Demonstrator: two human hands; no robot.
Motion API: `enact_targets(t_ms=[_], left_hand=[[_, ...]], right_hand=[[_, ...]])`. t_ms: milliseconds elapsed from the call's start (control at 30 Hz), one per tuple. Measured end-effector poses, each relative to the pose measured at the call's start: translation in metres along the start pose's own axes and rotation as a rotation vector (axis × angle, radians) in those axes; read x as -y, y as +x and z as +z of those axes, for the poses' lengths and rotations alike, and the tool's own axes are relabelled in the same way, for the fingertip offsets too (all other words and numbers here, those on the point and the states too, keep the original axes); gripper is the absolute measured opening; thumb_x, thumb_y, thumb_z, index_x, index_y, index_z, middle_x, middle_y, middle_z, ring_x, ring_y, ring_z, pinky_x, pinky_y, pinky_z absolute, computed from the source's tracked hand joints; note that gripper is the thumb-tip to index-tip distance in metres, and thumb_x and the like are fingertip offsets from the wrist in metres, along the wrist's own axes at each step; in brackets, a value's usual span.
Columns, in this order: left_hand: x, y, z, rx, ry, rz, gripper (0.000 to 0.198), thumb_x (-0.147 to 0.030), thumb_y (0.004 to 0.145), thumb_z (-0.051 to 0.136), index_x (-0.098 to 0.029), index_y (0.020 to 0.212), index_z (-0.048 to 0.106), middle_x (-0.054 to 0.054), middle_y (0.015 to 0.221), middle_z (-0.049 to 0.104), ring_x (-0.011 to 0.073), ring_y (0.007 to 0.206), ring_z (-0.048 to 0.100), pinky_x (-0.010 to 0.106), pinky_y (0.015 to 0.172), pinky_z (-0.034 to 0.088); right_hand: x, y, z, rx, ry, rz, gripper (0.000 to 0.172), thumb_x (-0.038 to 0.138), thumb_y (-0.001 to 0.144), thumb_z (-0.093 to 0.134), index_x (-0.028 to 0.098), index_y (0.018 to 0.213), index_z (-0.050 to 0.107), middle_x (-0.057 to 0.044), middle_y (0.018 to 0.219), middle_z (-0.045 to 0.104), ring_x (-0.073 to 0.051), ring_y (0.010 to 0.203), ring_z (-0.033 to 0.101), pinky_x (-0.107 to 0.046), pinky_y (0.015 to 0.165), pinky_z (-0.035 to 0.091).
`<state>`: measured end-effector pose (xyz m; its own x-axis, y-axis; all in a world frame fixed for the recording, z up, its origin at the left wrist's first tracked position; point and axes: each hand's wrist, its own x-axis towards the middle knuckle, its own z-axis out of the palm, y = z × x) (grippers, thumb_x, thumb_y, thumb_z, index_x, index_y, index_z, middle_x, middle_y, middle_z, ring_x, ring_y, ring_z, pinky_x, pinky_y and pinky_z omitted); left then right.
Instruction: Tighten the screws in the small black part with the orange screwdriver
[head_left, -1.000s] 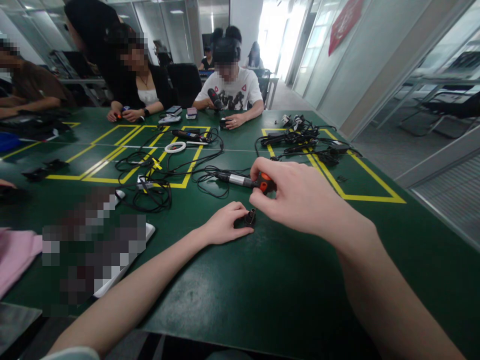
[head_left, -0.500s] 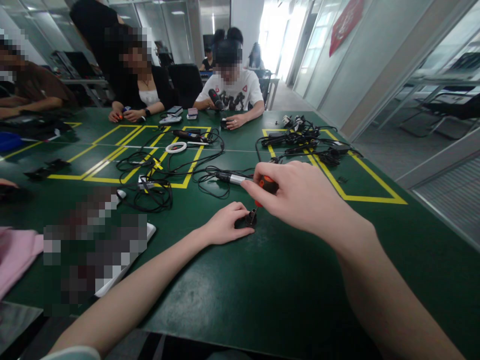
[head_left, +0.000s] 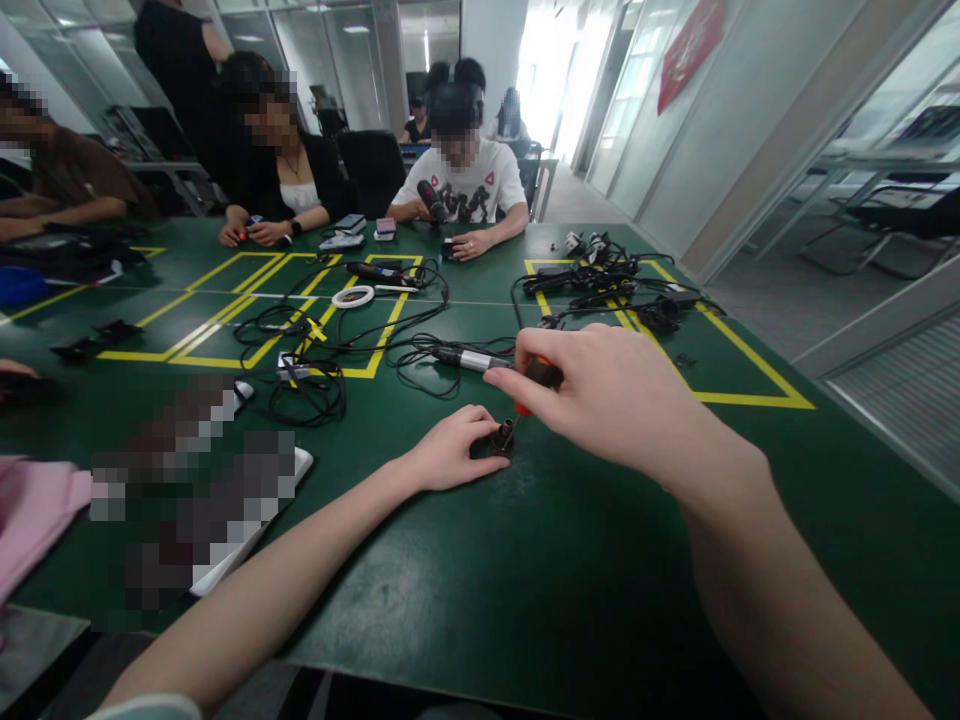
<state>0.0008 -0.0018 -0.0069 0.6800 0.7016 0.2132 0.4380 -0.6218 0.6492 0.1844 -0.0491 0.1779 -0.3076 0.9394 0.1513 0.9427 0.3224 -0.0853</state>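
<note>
My right hand [head_left: 592, 400] is wrapped round the red and black handle of a screwdriver [head_left: 541, 374]. Its thin shaft slants down and left to a small black part [head_left: 501, 438] on the green table. That part is pinched between the thumb and fingers of my left hand [head_left: 454, 448], which rests on the tabletop. How the screwdriver's tip meets the part is too small to make out. Just beyond my hands lies a silver and black pen-shaped electric tool [head_left: 472, 360] with a black cord.
Coiled black cables [head_left: 300, 390] lie ahead to the left, and a heap of cables with plugs [head_left: 600, 275] to the right. A white ring [head_left: 352, 297] sits amid yellow tape outlines. Blurred-out devices [head_left: 251, 540] lie by my left forearm. Across the table a person [head_left: 472, 180] holds a power driver.
My right hand and the screwdriver have shifted slightly to the right, and the shaft leans more. My left hand stays in place on the black part.
</note>
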Motion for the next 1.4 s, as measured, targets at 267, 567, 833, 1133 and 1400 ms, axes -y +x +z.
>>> enact_targets(t_ms=[267,567,833,1133,1400], left_hand=[[-0.0001,0.0004,-0.0007,0.003,0.014,0.004,0.025,-0.039,0.093,0.078,-0.018,0.107,0.074,0.011,0.119,0.070,0.0295,0.114,0.066,0.043,0.103,0.056],[-0.0010,0.0007,-0.0012,0.010,0.008,0.012,0.028,-0.039,0.094,0.078,-0.020,0.113,0.074,0.011,0.124,0.069,0.0281,0.117,0.066,0.043,0.108,0.054],[0.0011,0.0008,-0.0005,0.010,0.017,0.013,0.029,-0.040,0.093,0.078,-0.019,0.113,0.075,0.011,0.123,0.070,0.0292,0.116,0.066,0.043,0.106,0.055],[0.0000,0.0002,-0.0009,0.005,0.009,0.026,0.025,-0.039,0.094,0.077,-0.020,0.110,0.075,0.010,0.121,0.069,0.0278,0.115,0.066,0.042,0.105,0.055],[0.0007,0.0007,0.0000,0.004,0.020,0.006,0.027,-0.039,0.093,0.078,-0.019,0.111,0.074,0.011,0.119,0.070,0.0287,0.114,0.066,0.043,0.104,0.055]], right_hand=[[-0.0011,-0.0031,0.0014,-0.002,0.077,-0.077,0.010,0.023,0.087,0.064,0.024,0.097,0.065,-0.003,0.088,0.074,-0.020,0.075,0.061,-0.029,0.063,0.029],[0.0001,0.0014,0.0015,0.020,0.006,-0.025,0.026,0.040,0.105,0.050,0.024,0.095,0.068,-0.003,0.075,0.068,-0.020,0.066,0.055,-0.030,0.062,0.023],[-0.0030,0.0015,0.0061,-0.045,0.064,-0.038,0.018,0.031,0.088,0.063,0.023,0.104,0.064,-0.003,0.083,0.070,-0.021,0.071,0.057,-0.029,0.062,0.027],[-0.0007,0.0029,0.0034,-0.008,0.014,-0.013,0.026,0.043,0.104,0.051,0.024,0.095,0.067,-0.003,0.075,0.066,-0.021,0.069,0.056,-0.030,0.063,0.026],[-0.0011,0.0010,0.0043,-0.039,0.061,-0.047,0.020,0.043,0.096,0.061,0.024,0.098,0.065,-0.003,0.082,0.070,-0.021,0.073,0.059,-0.029,0.063,0.028]])
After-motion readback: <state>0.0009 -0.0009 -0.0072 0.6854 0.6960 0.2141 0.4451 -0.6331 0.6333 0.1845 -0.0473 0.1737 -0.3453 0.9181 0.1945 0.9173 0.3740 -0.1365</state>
